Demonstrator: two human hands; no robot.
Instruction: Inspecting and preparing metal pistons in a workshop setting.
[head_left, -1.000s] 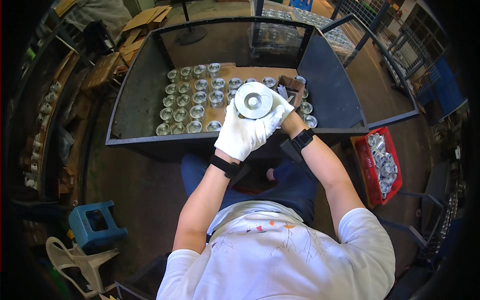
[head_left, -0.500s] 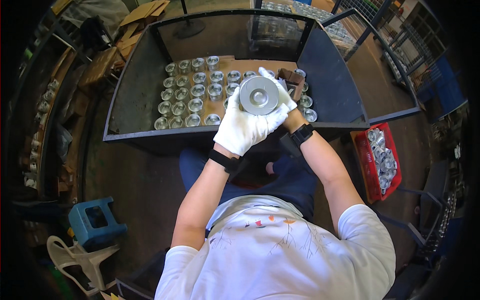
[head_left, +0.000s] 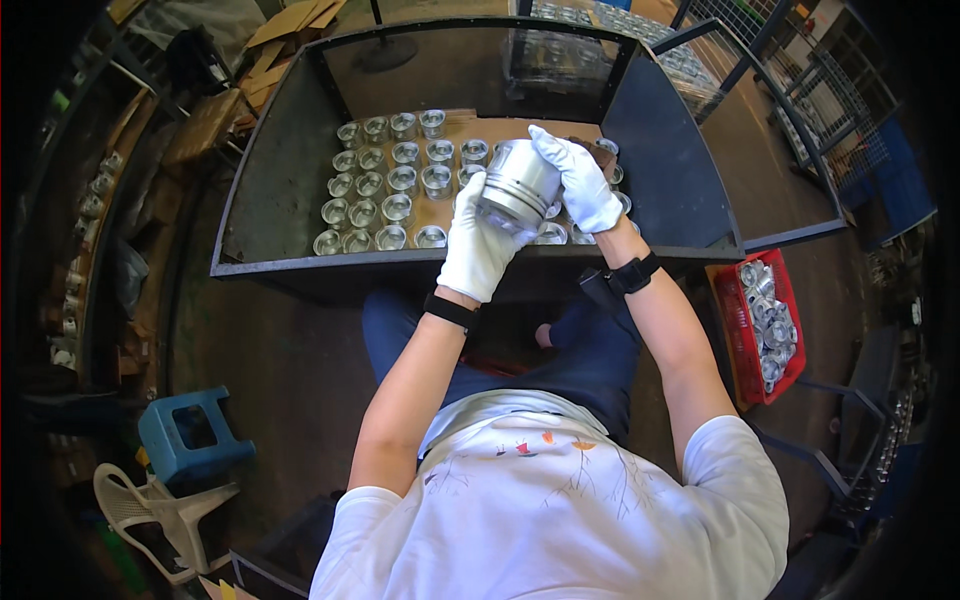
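Observation:
I hold a shiny metal cylinder, shaped like a piston (head_left: 518,186), with both white-gloved hands above the near edge of a dark metal bin (head_left: 290,160). My left hand (head_left: 475,245) grips it from below and the side. My right hand (head_left: 577,180) wraps over its far side. The cylinder is tilted, its ribbed side wall facing me. Below it, several similar metal cylinders (head_left: 385,185) stand upright in rows on cardboard at the bin's floor.
A red crate (head_left: 767,322) of metal parts stands on the floor at the right. A blue stool (head_left: 188,440) and a white plastic chair (head_left: 150,510) are at the lower left. Shelves with parts line the left side, and wire cages stand at the upper right.
The cylinder has turned in my hands: its flat round face pointed at me before, and now its side wall shows. My hands shifted slightly with it.

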